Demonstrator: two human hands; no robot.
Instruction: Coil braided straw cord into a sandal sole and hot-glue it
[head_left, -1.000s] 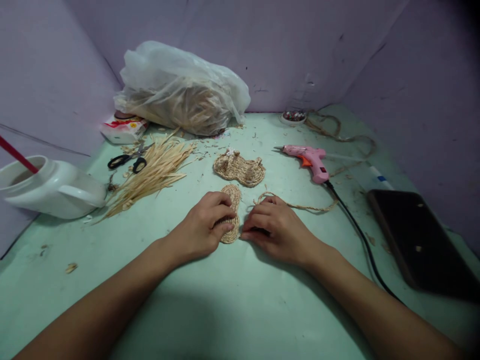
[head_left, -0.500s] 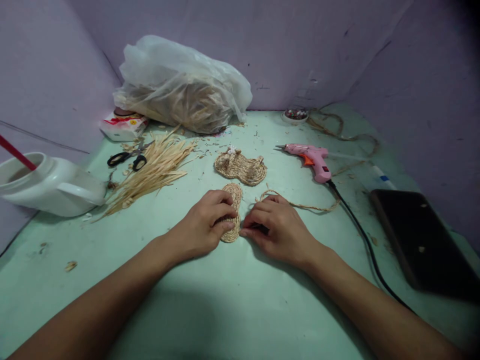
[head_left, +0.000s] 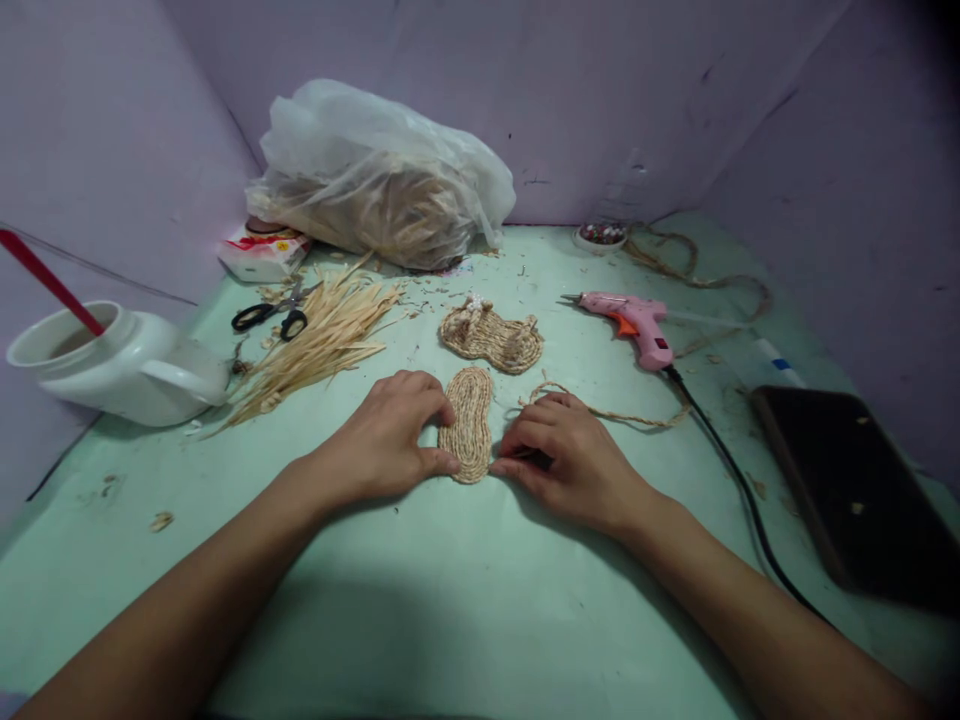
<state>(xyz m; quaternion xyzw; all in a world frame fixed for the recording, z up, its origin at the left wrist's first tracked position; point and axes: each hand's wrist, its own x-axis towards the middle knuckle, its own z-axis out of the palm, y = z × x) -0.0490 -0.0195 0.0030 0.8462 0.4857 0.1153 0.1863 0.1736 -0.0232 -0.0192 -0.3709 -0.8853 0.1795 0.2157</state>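
Note:
A flat sole-shaped piece of coiled braided fibre lies on the table between my hands. My left hand is at its left edge, thumb and fingers apart, touching the rim. On the right side, my right hand has its fingers curled and the thumb tip near the piece's lower right edge; what they pinch, if anything, is too small to make out. A braided cord runs from behind my right hand. Just beyond lies a similar woven piece with straps and a white bead decoration.
Left: a white mug, black scissors and fibre strips. Behind: a plastic bag, a white box and a bead dish. Right: a pink glue gun with a cord and a dark phone-like slab.
My left hand has drawn off the top of the woven piece to its left edge, uncovering it. The whole view has shifted slightly; my right hand stays beside the piece.

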